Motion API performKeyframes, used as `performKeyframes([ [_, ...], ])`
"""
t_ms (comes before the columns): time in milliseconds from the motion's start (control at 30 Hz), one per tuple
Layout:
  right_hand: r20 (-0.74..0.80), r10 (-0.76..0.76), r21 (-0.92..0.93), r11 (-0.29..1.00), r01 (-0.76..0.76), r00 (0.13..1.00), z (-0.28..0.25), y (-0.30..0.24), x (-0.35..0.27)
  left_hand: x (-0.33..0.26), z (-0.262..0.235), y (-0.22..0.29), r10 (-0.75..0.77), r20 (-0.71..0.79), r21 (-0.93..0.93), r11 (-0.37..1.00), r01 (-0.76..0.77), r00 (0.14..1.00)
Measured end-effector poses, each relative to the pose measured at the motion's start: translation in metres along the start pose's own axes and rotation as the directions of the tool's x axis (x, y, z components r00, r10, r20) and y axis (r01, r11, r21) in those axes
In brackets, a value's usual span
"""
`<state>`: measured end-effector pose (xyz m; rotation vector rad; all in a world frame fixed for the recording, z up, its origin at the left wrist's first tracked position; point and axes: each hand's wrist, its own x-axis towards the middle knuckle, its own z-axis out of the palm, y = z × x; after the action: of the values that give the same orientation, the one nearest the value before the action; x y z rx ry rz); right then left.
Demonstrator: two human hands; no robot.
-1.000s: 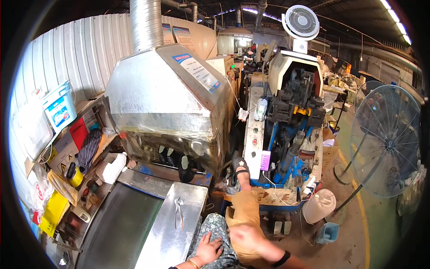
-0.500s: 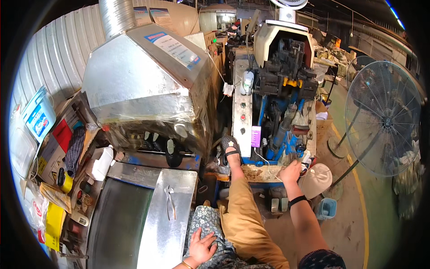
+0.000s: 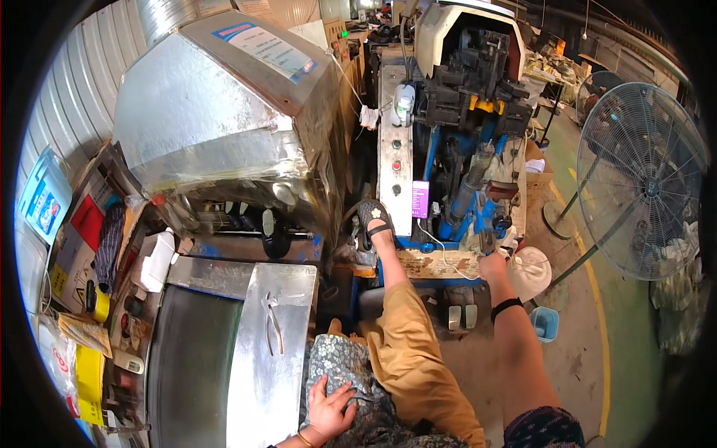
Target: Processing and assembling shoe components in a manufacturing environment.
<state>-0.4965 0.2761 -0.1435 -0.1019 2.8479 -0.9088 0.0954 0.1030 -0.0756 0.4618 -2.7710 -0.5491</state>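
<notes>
Plank [image 3: 441,263] lies at the blue machine's [image 3: 455,157] foot; the right hand [image 3: 494,263] rests on its right end, fingers curled, grip unclear. Left hand [image 3: 328,409] lies spread on patterned cloth [image 3: 347,369] below.

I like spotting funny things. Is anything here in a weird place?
Yes: the person's foot in a black sandal is propped up against the blue machine, by its button panel. A pair of pliers lies loose on the metal cover.
</notes>
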Motion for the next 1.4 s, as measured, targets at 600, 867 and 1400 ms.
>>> performKeyframes([
  [600,0.072,0.078,-0.082,0.994,-0.072,0.994,-0.037,-0.04,-0.039,0.021,0.005,-0.012,-0.004,0.006,-0.017,1.0,0.004,1.0],
  [867,0.008,0.066,-0.077,0.995,-0.065,0.998,-0.029,-0.033,-0.034,0.023,0.003,-0.01,-0.031,0.039,-0.027,0.999,0.032,0.999],
  [1400,0.029,0.074,-0.017,0.997,-0.073,0.997,-0.036,-0.039,-0.042,0.015,0.0,-0.008,-0.041,0.035,-0.01,0.999,0.041,0.999],
])
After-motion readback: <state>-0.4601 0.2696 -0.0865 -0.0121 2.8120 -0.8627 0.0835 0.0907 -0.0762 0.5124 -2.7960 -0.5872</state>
